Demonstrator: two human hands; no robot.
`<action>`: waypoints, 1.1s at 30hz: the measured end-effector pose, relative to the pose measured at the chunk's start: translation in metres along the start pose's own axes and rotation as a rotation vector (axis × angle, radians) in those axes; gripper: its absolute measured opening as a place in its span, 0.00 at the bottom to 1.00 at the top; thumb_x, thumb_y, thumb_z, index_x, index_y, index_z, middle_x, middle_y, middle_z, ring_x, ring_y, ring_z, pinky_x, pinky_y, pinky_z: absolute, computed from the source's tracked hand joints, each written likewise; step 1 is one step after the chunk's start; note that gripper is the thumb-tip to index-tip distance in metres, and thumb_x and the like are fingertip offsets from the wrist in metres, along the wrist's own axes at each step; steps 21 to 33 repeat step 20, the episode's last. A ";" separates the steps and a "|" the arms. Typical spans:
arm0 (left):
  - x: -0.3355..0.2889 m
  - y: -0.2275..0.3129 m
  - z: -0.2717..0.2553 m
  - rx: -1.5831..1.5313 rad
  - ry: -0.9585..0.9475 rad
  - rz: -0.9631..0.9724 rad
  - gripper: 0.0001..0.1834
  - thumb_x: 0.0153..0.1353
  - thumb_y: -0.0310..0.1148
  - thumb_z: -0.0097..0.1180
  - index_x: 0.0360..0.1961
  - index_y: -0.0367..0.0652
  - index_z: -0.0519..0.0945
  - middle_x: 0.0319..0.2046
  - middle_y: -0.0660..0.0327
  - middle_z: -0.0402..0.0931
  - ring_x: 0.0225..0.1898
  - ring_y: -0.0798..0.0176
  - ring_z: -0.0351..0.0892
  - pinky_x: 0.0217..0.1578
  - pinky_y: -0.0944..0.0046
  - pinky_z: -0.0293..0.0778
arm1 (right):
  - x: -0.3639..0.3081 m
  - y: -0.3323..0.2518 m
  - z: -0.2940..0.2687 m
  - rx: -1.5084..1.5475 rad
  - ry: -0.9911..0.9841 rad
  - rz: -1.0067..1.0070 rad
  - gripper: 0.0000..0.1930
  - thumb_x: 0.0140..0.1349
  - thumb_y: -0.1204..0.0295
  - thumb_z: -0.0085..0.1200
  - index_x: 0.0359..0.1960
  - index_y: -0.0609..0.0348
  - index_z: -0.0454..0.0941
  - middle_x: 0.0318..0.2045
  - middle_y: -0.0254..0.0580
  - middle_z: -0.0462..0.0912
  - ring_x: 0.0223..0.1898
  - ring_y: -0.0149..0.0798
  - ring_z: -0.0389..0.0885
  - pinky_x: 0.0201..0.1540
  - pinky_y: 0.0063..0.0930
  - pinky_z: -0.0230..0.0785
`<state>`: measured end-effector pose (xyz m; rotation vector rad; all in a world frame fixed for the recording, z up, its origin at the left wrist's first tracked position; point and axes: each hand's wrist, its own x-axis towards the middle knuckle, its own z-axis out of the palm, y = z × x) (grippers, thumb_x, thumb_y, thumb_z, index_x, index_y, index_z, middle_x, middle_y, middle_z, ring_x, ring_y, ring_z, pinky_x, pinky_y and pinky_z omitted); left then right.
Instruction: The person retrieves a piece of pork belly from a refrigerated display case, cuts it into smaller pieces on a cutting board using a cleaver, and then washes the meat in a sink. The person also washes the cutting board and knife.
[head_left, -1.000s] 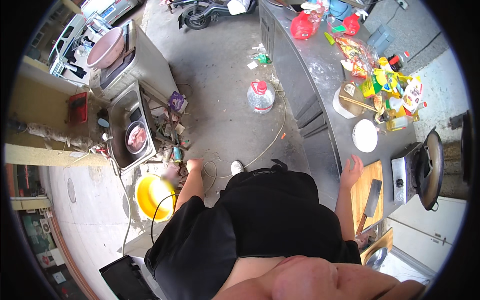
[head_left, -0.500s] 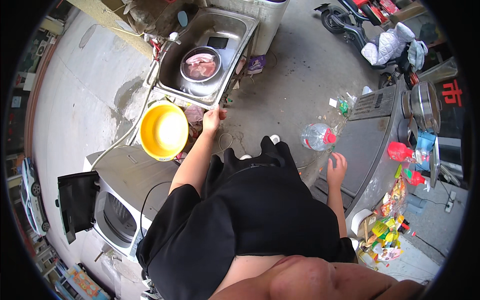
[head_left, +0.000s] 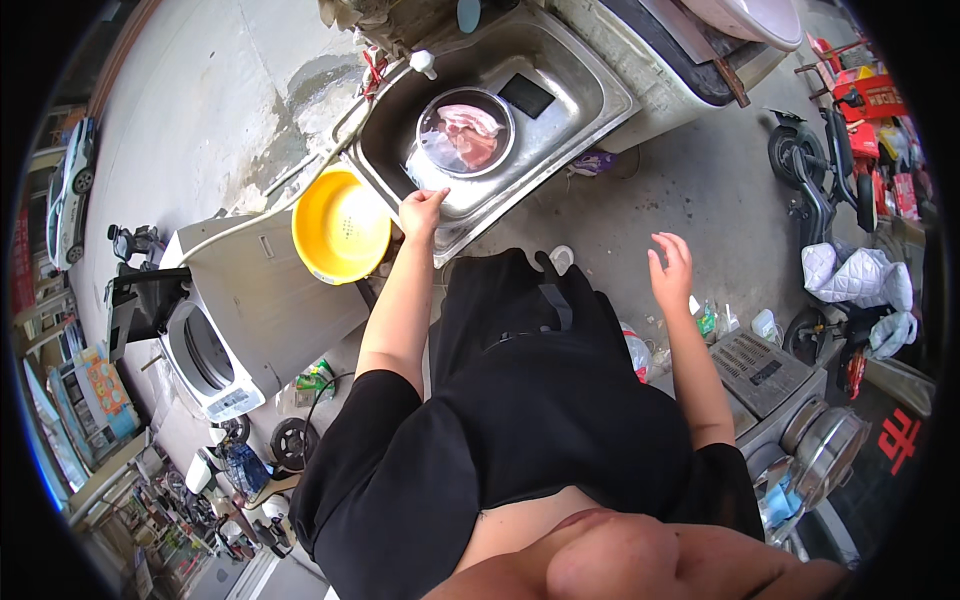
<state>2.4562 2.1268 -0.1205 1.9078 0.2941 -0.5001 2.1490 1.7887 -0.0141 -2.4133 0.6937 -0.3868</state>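
Note:
In the steel sink (head_left: 570, 175), a round bowl (head_left: 507, 158) holds slabs of raw pink meat (head_left: 470, 130). My left hand (head_left: 422, 212) is at the sink's near rim, close below the bowl, with its fingers curled together. Whatever may be in that grip is hidden. A yellow plastic basin (head_left: 340, 235) with holes in its bottom stands just left of this hand. My right hand (head_left: 672, 272) hovers over the floor to the right of the sink, its fingers apart and nothing in it.
Left of me, a top-loading washing machine (head_left: 265, 305) has its lid up. A hose (head_left: 270, 212) runs from it towards the tap (head_left: 424, 64). A dark flat pad (head_left: 526, 95) lies in the sink. To the right are a metal-topped unit (head_left: 765, 370), pots (head_left: 825, 440) and a parked scooter (head_left: 850, 270).
My body has turned and come closer to the sink. My left hand has gone from the sink's near corner to farther left along its rim. My right hand has moved forward, away from the large bottle.

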 end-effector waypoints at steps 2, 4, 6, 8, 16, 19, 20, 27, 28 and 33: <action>0.018 0.001 0.014 0.075 0.096 -0.044 0.17 0.54 0.41 0.69 0.22 0.38 0.80 0.19 0.67 0.77 0.23 0.74 0.71 0.28 0.70 0.69 | 0.059 -0.023 0.020 0.050 -0.089 -0.103 0.14 0.56 0.74 0.59 0.45 0.55 0.79 0.49 0.43 0.77 0.50 0.48 0.76 0.54 0.37 0.69; 0.033 -0.010 0.026 0.009 0.144 -0.121 0.20 0.54 0.45 0.68 0.28 0.37 0.80 0.21 0.62 0.78 0.24 0.70 0.76 0.30 0.67 0.72 | 0.111 -0.049 0.051 0.112 -0.185 -0.194 0.15 0.55 0.73 0.59 0.46 0.55 0.79 0.49 0.42 0.77 0.51 0.46 0.76 0.54 0.36 0.69; 0.059 -0.012 0.049 -0.074 0.124 -0.175 0.23 0.55 0.46 0.66 0.40 0.35 0.79 0.28 0.57 0.81 0.28 0.64 0.80 0.35 0.64 0.75 | 0.153 -0.068 0.092 0.134 -0.224 -0.334 0.16 0.55 0.73 0.59 0.47 0.54 0.79 0.49 0.41 0.77 0.51 0.46 0.76 0.54 0.36 0.70; 0.081 -0.020 0.068 0.017 0.145 -0.169 0.27 0.55 0.43 0.64 0.49 0.34 0.75 0.36 0.51 0.81 0.37 0.57 0.82 0.42 0.61 0.75 | 0.188 -0.095 0.132 0.156 -0.361 -0.388 0.19 0.56 0.74 0.59 0.51 0.51 0.78 0.53 0.42 0.75 0.54 0.46 0.75 0.56 0.35 0.68; 0.144 -0.013 0.128 -0.005 0.255 -0.376 0.31 0.57 0.40 0.63 0.56 0.30 0.71 0.49 0.42 0.78 0.52 0.48 0.79 0.53 0.57 0.72 | 0.263 -0.091 0.338 0.105 -0.726 -0.038 0.40 0.56 0.64 0.60 0.70 0.48 0.56 0.67 0.49 0.63 0.67 0.51 0.62 0.68 0.37 0.55; 0.175 -0.041 0.139 -0.246 0.256 -0.494 0.32 0.57 0.42 0.63 0.56 0.31 0.71 0.49 0.44 0.79 0.51 0.51 0.80 0.52 0.59 0.73 | 0.276 -0.098 0.375 0.032 -0.826 0.049 0.44 0.56 0.61 0.61 0.72 0.46 0.49 0.70 0.49 0.56 0.68 0.50 0.60 0.70 0.36 0.52; 0.181 -0.041 0.142 -0.363 0.263 -0.523 0.38 0.55 0.45 0.64 0.62 0.35 0.68 0.59 0.43 0.71 0.61 0.43 0.70 0.63 0.56 0.61 | 0.272 -0.095 0.385 0.019 -0.849 0.053 0.44 0.57 0.60 0.61 0.72 0.47 0.49 0.72 0.48 0.52 0.68 0.50 0.60 0.70 0.36 0.52; 0.181 -0.041 0.142 -0.363 0.263 -0.523 0.38 0.55 0.45 0.64 0.62 0.35 0.68 0.59 0.43 0.71 0.61 0.43 0.70 0.63 0.56 0.61 | 0.272 -0.095 0.385 0.019 -0.849 0.053 0.44 0.57 0.60 0.61 0.72 0.47 0.49 0.72 0.48 0.52 0.68 0.50 0.60 0.70 0.36 0.52; 0.181 -0.041 0.142 -0.363 0.263 -0.523 0.38 0.55 0.45 0.64 0.62 0.35 0.68 0.59 0.43 0.71 0.61 0.43 0.70 0.63 0.56 0.61 | 0.272 -0.095 0.385 0.019 -0.849 0.053 0.44 0.57 0.60 0.61 0.72 0.47 0.49 0.72 0.48 0.52 0.68 0.50 0.60 0.70 0.36 0.52; 0.181 -0.041 0.142 -0.363 0.263 -0.523 0.38 0.55 0.45 0.64 0.62 0.35 0.68 0.59 0.43 0.71 0.61 0.43 0.70 0.63 0.56 0.61 | 0.272 -0.095 0.385 0.019 -0.849 0.053 0.44 0.57 0.60 0.61 0.72 0.47 0.49 0.72 0.48 0.52 0.68 0.50 0.60 0.70 0.36 0.52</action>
